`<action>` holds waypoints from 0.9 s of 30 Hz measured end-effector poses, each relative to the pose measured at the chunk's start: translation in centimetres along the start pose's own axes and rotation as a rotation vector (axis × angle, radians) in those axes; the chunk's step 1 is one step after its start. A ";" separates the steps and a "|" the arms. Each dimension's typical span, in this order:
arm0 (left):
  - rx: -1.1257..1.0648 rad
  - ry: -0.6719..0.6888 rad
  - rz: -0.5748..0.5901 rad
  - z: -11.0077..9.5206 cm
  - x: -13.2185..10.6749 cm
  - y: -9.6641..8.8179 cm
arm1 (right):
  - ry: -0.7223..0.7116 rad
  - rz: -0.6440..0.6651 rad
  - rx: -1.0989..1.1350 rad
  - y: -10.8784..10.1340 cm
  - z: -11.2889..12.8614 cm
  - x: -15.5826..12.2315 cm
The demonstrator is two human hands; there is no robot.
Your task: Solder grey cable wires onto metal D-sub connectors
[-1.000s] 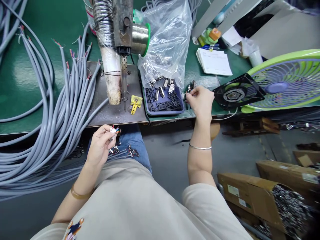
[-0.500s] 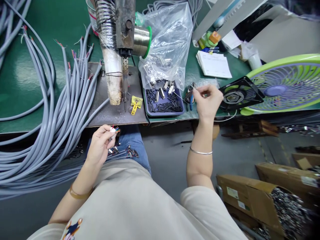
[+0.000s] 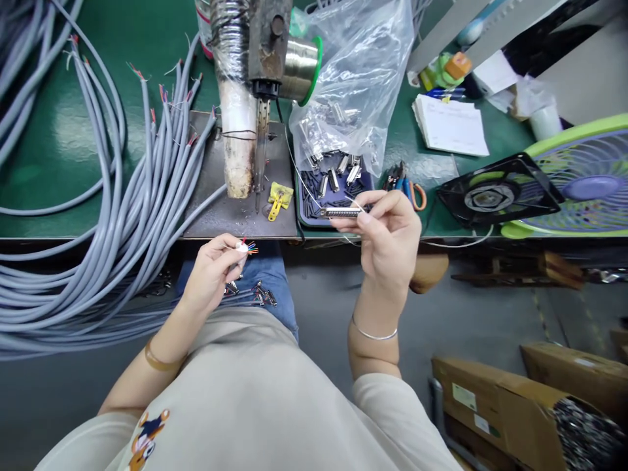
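Observation:
My left hand (image 3: 216, 268) pinches the end of a grey cable whose coloured wires (image 3: 252, 248) fan out past the fingertips, just below the bench edge. My right hand (image 3: 390, 229) grips a metal multi-pin connector (image 3: 341, 212) and a thin strand of solder wire (image 3: 299, 173), which runs up toward the solder spool (image 3: 299, 69). That connector is over the front of a purple tray (image 3: 369, 186) holding black sleeves and more connectors. Between the hands and further back, a soldering iron (image 3: 261, 150) points downward from its mount.
Grey cables (image 3: 142, 190) with stripped ends cover the left of the green bench. A yellow clip (image 3: 279, 199) lies on the metal plate (image 3: 210, 219). Pliers (image 3: 405, 183), a notepad (image 3: 451, 124) and a black fan (image 3: 500, 193) are to the right. Finished-looking connectors rest on my lap.
My right hand has come left and down from beside the pliers to the tray's front, and a connector now shows in its fingers. The left hand keeps its pinch; the view has shifted slightly.

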State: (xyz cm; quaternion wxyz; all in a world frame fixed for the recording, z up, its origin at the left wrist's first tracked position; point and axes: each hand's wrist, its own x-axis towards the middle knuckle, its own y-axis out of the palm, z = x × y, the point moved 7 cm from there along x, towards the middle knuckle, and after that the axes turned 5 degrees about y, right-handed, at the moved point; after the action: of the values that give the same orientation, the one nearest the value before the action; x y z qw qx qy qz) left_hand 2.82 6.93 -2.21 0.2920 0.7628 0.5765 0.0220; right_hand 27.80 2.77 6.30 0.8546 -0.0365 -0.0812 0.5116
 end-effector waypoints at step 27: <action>-0.014 -0.011 0.244 0.7 -1.1 2.1 | -0.004 0.361 -0.139 7.2 -0.5 -4.6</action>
State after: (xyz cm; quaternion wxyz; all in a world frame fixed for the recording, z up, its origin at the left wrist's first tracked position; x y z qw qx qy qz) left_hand 4.57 5.30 -1.49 0.2954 0.8255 0.4775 0.0572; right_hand 19.47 2.19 4.29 0.7442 -0.1086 -0.1103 0.6498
